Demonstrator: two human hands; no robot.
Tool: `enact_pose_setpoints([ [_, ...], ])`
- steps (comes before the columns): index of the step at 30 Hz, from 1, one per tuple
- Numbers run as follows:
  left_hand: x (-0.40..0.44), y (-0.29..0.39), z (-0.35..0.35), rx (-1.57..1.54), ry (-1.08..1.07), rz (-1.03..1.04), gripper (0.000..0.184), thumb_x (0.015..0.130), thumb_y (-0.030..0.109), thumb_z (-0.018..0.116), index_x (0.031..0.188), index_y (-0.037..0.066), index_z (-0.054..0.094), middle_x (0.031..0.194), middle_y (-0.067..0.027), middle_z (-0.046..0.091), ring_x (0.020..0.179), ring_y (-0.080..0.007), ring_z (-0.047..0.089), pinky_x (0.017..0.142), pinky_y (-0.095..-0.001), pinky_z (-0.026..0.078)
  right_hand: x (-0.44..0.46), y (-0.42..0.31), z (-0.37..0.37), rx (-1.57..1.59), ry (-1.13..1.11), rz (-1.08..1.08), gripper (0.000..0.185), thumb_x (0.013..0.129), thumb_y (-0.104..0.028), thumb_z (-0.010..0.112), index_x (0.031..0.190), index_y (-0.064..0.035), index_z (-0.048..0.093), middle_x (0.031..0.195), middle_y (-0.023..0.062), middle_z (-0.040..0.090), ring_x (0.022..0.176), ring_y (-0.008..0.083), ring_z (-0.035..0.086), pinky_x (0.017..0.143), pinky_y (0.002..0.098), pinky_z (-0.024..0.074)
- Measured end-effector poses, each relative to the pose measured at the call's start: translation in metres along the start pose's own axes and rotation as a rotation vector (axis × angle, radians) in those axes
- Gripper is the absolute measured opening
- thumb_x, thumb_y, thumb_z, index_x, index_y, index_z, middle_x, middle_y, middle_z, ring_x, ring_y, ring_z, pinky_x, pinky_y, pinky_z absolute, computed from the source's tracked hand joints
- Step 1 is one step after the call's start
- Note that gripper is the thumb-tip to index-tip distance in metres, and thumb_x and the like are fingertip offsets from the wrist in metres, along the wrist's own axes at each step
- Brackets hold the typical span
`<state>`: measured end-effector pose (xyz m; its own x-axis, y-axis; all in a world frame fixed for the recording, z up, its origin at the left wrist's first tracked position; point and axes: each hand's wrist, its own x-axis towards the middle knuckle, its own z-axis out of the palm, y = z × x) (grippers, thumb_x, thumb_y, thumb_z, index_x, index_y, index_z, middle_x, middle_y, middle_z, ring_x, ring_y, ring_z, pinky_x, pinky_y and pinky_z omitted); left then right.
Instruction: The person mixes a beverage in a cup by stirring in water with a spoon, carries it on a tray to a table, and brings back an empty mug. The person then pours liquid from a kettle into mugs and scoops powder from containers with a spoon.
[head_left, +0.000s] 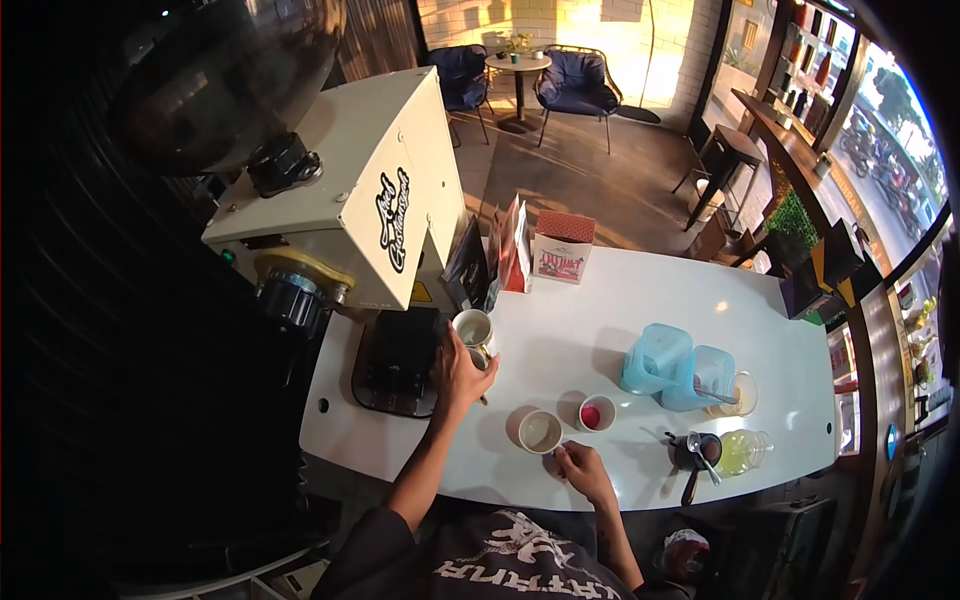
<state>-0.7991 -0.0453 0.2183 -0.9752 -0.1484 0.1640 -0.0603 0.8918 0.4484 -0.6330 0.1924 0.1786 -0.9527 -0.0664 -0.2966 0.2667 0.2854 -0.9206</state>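
Note:
My left hand (463,372) is wrapped round a light cup (472,327) beside the black scale-like tray (400,362) under the cream grinder; a second cup rim shows just below it, partly hidden by the fingers. Near the table's front edge, my right hand (583,470) has its fingers closed at the handle side of a white cup (540,431), which stands upright and looks empty or holds something pale. Just right of that cup is a small white cup (596,412) with something red inside.
The cream grinder (385,190) rises at the left. Bags (512,245) and a red-white box (564,248) stand at the table's back. Blue containers (657,358), a dark pot with spoons (697,452) and a jar of yellowish liquid (740,452) are at the right.

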Motion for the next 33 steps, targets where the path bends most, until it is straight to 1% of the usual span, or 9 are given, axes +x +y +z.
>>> enact_pose_setpoints([
  [1,0.001,0.000,0.001,-0.003,-0.012,0.006,0.107,0.074,0.045,0.077,0.153,-0.004,0.022,0.134,-0.0265,0.051,0.117,-0.0430,0.057,0.092,-0.0524,0.052,-0.002,0.003,0.001,0.001,0.009,0.010,0.031,0.102,-0.022,0.058,0.098,0.0074,0.066,0.070,0.0071,0.065,0.063,0.0116,0.060,0.059,0.0286,0.0489],
  [3,0.006,0.003,-0.002,-0.007,-0.050,0.028,0.110,0.074,0.042,0.078,0.154,-0.003,0.017,0.137,-0.0260,0.048,0.118,-0.0432,0.056,0.091,-0.0526,0.052,-0.001,0.006,0.003,-0.050,0.054,-0.004,0.032,0.098,-0.027,0.060,0.104,0.0034,0.069,0.076,0.0195,0.069,0.067,0.0265,0.068,0.066,0.0379,0.0516],
  [7,0.010,0.012,-0.016,-0.001,-0.155,-0.008,0.109,0.077,0.043,0.078,0.155,0.001,0.015,0.145,-0.0242,0.043,0.130,-0.0431,0.049,0.097,-0.0564,0.048,-0.003,0.002,0.003,-0.052,0.068,0.015,0.031,0.097,-0.025,0.060,0.106,0.0038,0.068,0.080,0.0215,0.069,0.072,0.0284,0.069,0.069,0.0388,0.0516],
  [13,0.015,0.012,-0.012,-0.105,-0.085,-0.031,0.086,0.080,0.045,0.076,0.145,0.008,0.032,0.137,-0.0178,0.054,0.118,-0.0414,0.059,0.092,-0.0555,0.050,-0.004,-0.001,0.004,-0.048,0.103,-0.011,0.030,0.096,-0.024,0.061,0.106,0.0037,0.068,0.081,0.0227,0.069,0.074,0.0293,0.069,0.070,0.0392,0.0514],
  [15,0.014,0.009,-0.007,-0.094,-0.060,0.004,0.086,0.080,0.045,0.075,0.145,0.007,0.033,0.134,-0.0188,0.054,0.115,-0.0413,0.060,0.088,-0.0549,0.052,-0.005,-0.007,0.002,-0.066,0.055,0.076,0.030,0.096,-0.024,0.061,0.106,0.0035,0.068,0.084,0.0238,0.069,0.077,0.0333,0.069,0.072,0.0405,0.0515],
  [16,0.014,0.008,-0.006,-0.085,-0.026,0.023,0.086,0.080,0.046,0.074,0.145,0.006,0.033,0.131,-0.0198,0.055,0.112,-0.0412,0.062,0.085,-0.0543,0.053,-0.004,-0.005,0.004,-0.056,0.071,0.078,0.030,0.096,-0.024,0.061,0.106,0.0035,0.068,0.084,0.0238,0.069,0.077,0.0333,0.069,0.072,0.0405,0.0515],
  [18,0.016,0.007,-0.005,-0.070,-0.045,0.040,0.084,0.081,0.044,0.074,0.144,0.006,0.034,0.132,-0.0205,0.055,0.113,-0.0415,0.061,0.085,-0.0540,0.053,-0.004,0.000,0.007,-0.120,0.114,-0.058,0.029,0.100,-0.022,0.058,0.096,0.0049,0.067,0.068,0.0072,0.064,0.064,0.0132,0.063,0.061,0.0304,0.0500],
  [28,0.030,-0.007,0.007,-0.402,-0.074,0.381,0.074,0.076,0.026,0.081,0.134,0.001,0.043,0.121,-0.0232,0.060,0.111,-0.0421,0.060,0.091,-0.0479,0.051,-0.011,0.000,0.014,-0.064,0.196,-0.082,0.027,0.098,-0.023,0.061,0.101,0.0032,0.068,0.067,0.0130,0.061,0.059,0.0167,0.052,0.058,0.0353,0.0448],
  [33,0.050,0.005,0.002,-0.437,-0.194,0.568,0.074,0.073,0.028,0.083,0.133,0.003,0.047,0.121,-0.0224,0.061,0.111,-0.0419,0.061,0.091,-0.0473,0.051,-0.012,-0.004,0.014,-0.075,0.194,-0.077,0.028,0.098,-0.024,0.061,0.100,0.0033,0.068,0.067,0.0133,0.061,0.059,0.0165,0.052,0.058,0.0352,0.0447],
])
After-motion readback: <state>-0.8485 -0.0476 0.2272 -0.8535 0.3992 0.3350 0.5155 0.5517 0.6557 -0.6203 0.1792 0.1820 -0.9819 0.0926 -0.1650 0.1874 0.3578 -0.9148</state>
